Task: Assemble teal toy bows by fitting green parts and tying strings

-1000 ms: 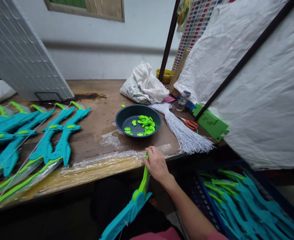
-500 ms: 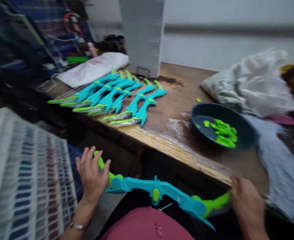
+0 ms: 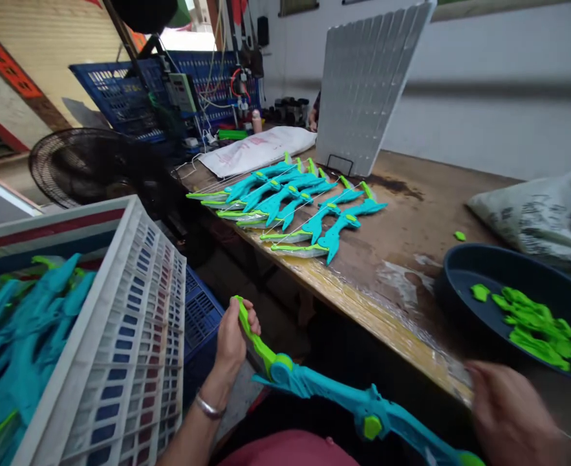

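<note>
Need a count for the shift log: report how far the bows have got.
Done: a row of strung bows on the table. In hand: left hand and blurred right hand hold one bow. Left: teal parts in the crate, green pieces in the bowl.

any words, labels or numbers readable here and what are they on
None can be read.
White sack at the far end of the table: faint reddish print, too blurred.
Printed bag on the right: dark print, too small and smeared.
Red banner on the far wall: marks unreadable.
</note>
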`<state>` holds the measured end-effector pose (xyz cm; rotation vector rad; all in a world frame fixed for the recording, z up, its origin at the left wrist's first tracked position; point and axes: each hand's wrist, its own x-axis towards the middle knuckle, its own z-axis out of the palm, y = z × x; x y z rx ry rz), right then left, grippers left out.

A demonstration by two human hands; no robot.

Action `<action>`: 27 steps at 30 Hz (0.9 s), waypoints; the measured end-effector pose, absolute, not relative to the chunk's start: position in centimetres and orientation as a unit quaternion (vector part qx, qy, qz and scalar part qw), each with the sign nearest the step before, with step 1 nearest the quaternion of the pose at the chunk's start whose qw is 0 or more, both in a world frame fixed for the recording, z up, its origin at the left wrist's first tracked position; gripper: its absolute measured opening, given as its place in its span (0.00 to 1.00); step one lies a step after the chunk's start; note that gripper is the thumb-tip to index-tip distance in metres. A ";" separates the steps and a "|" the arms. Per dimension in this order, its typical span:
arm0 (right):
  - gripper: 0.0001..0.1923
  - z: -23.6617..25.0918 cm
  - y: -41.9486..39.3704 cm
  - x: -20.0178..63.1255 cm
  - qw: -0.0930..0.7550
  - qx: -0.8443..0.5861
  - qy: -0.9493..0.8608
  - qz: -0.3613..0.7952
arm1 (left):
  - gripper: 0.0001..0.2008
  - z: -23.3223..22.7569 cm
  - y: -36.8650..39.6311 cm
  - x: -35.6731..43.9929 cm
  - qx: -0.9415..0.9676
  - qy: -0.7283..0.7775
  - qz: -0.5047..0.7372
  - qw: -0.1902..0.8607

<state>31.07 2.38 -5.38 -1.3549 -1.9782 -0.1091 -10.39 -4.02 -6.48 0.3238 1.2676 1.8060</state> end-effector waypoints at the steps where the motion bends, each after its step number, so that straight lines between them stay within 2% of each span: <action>1: 0.08 -3.5 2.4 27.3 0.380 -0.472 -0.795 -0.012 | 0.26 -5.7 -4.2 -9.6 0.135 0.494 0.731 0.450; 3: 0.05 0.1 2.2 20.1 0.407 -0.379 -0.826 0.085 | 0.25 -4.4 -4.6 -8.0 0.161 0.451 0.742 0.469; 6: 0.06 4.1 1.3 11.9 0.424 -0.258 -0.842 0.210 | 0.27 -2.8 -5.7 -6.0 0.230 0.359 0.757 0.495; 10: 0.06 6.1 -0.5 7.6 0.423 -0.173 -0.843 0.283 | 0.31 -1.5 -7.0 -5.4 0.305 0.280 0.760 0.501; 27: 0.12 5.1 -2.7 7.1 0.390 -0.158 -0.893 0.162 | 0.33 -0.5 -8.2 -6.0 0.364 0.276 0.744 0.488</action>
